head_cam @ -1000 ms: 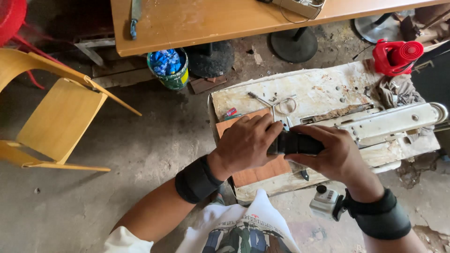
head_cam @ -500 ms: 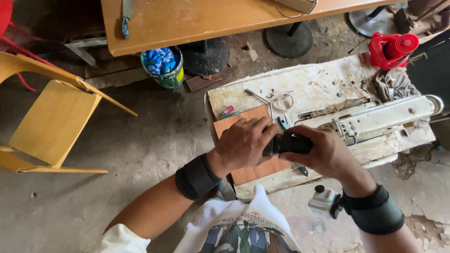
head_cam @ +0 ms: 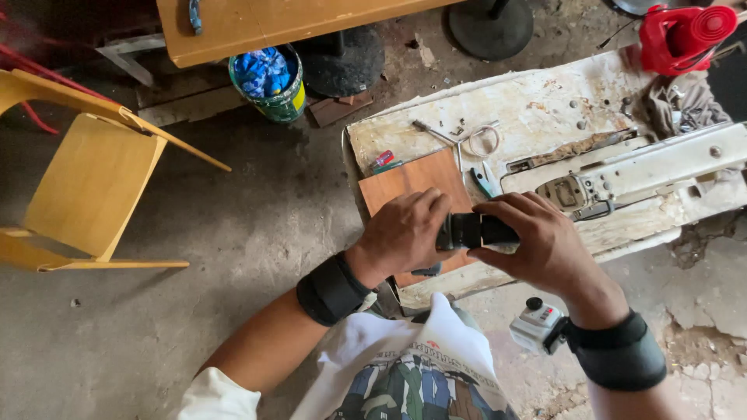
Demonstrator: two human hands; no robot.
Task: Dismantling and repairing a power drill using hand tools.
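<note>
- Black cylindrical part [head_cam: 475, 231]: both ends covered by left hand [head_cam: 405, 233] and right hand [head_cam: 541, 245].
- Yellow chair [head_cam: 85, 183], left: cut by frame edge.
- Red object [head_cam: 685, 35], upper right: cropped.
- Small hardware [head_cam: 459, 132] on board: too small to identify.

My head's drifted a bit, so the whole bench slid up and right in view: the red plastic thing [head_cam: 685, 35] is now jammed in the top corner and the green bucket [head_cam: 268, 82] sits higher. My right hand [head_cam: 537, 245] has rolled further over the black part [head_cam: 475, 231], fingers curled on top, and my left hand [head_cam: 405, 233] has closed in tighter against its end.
</note>
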